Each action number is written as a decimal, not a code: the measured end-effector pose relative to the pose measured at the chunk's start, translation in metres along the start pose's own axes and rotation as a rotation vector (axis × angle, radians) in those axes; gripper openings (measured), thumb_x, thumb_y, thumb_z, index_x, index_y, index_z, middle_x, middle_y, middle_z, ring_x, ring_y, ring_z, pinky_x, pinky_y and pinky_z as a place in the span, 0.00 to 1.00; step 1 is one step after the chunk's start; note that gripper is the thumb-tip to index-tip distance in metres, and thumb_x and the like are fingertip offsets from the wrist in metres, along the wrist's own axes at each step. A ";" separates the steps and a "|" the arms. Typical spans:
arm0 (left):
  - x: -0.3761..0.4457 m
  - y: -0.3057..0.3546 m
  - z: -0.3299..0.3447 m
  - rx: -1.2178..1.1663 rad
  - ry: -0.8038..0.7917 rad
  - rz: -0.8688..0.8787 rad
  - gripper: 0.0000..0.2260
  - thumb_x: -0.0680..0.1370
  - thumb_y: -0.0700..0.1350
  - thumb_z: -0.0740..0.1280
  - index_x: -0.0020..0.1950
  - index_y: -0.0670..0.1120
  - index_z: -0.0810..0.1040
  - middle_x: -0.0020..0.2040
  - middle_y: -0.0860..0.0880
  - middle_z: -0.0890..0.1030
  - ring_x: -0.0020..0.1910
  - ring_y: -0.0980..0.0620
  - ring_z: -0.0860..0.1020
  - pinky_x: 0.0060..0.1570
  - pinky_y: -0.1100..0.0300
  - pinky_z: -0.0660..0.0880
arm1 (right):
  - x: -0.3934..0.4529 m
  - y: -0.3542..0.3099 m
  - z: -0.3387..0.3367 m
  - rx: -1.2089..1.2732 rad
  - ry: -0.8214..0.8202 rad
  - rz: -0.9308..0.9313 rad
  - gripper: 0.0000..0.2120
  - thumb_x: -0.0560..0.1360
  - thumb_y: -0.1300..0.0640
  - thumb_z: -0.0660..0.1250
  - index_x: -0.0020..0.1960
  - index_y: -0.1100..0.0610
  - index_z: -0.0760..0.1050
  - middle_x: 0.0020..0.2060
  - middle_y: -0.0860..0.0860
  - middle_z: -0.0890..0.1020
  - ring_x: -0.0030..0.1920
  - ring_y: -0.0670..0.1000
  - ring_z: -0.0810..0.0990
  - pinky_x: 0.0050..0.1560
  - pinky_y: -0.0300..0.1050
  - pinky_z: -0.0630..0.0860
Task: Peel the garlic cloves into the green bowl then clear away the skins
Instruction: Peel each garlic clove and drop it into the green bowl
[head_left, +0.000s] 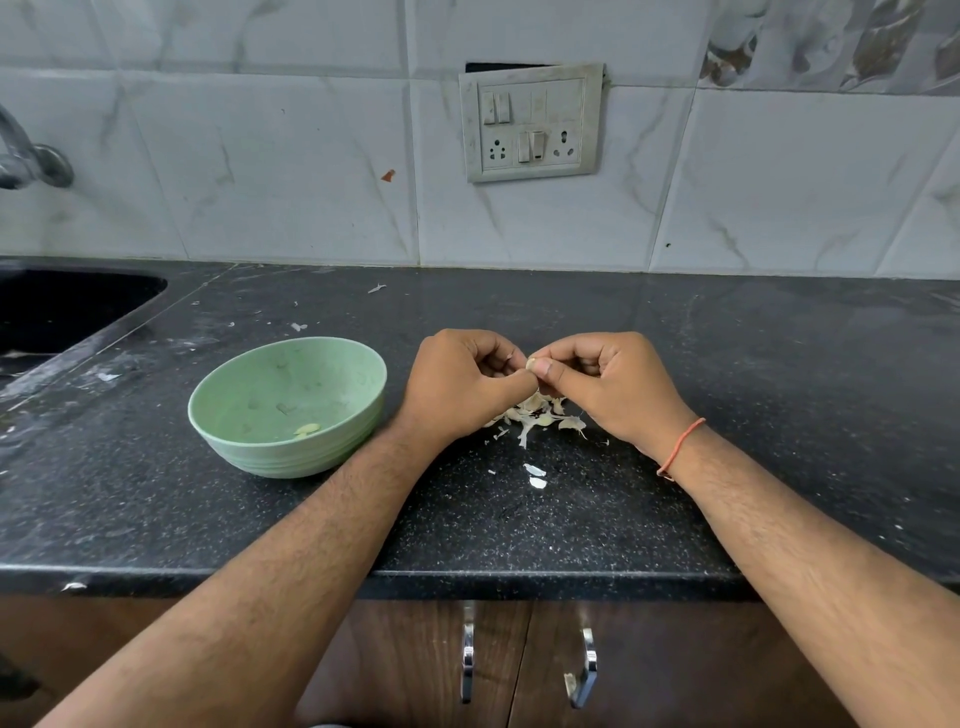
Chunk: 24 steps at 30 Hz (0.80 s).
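Left hand (462, 387) and right hand (605, 384) pinching garlic clove (532, 363) together, green bowl (288, 410) at nine o'clock, skins (540, 415) directly beneath.

no readable text, labels, brands or numbers anywhere

The bench (571, 525) is a black speckled stone top, dusted with pale smears toward its left side. A green bowl (288, 410) stands on it left of centre. Just right of the bowl lies a heap of garlic skins (540, 415), with two loose skin flakes (536, 475) a little nearer. Small white scraps (298, 326) are scattered across the far left of the bench, and one more sliver (376, 287) lies close to the far edge.
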<state>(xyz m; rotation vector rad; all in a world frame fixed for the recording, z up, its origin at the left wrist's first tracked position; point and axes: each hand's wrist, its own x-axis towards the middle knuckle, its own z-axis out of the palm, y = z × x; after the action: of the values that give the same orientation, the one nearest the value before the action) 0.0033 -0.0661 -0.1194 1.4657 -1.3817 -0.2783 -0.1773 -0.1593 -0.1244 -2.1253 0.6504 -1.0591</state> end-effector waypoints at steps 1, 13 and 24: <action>0.000 -0.001 0.000 0.002 0.000 0.000 0.03 0.70 0.44 0.79 0.39 0.51 0.87 0.34 0.55 0.86 0.32 0.61 0.80 0.36 0.67 0.75 | 0.000 0.000 0.000 0.005 0.000 0.001 0.04 0.78 0.57 0.77 0.53 0.54 0.89 0.44 0.47 0.90 0.46 0.50 0.90 0.53 0.59 0.86; 0.004 -0.002 0.001 0.051 0.085 0.015 0.04 0.76 0.44 0.74 0.43 0.53 0.87 0.39 0.57 0.86 0.36 0.61 0.81 0.42 0.64 0.79 | 0.000 -0.004 0.001 0.141 0.090 0.075 0.03 0.80 0.58 0.75 0.51 0.55 0.88 0.43 0.50 0.89 0.46 0.54 0.89 0.54 0.55 0.86; -0.001 -0.006 -0.004 0.329 -0.277 -0.194 0.24 0.89 0.59 0.47 0.68 0.50 0.78 0.60 0.55 0.78 0.63 0.52 0.74 0.62 0.52 0.69 | 0.005 0.000 -0.004 -0.181 0.128 0.418 0.08 0.87 0.51 0.56 0.59 0.50 0.73 0.54 0.45 0.82 0.50 0.46 0.78 0.47 0.46 0.72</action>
<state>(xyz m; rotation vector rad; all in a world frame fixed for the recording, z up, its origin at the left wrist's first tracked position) 0.0090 -0.0649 -0.1225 1.8945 -1.5604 -0.4036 -0.1783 -0.1642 -0.1200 -1.9555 1.2311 -0.9325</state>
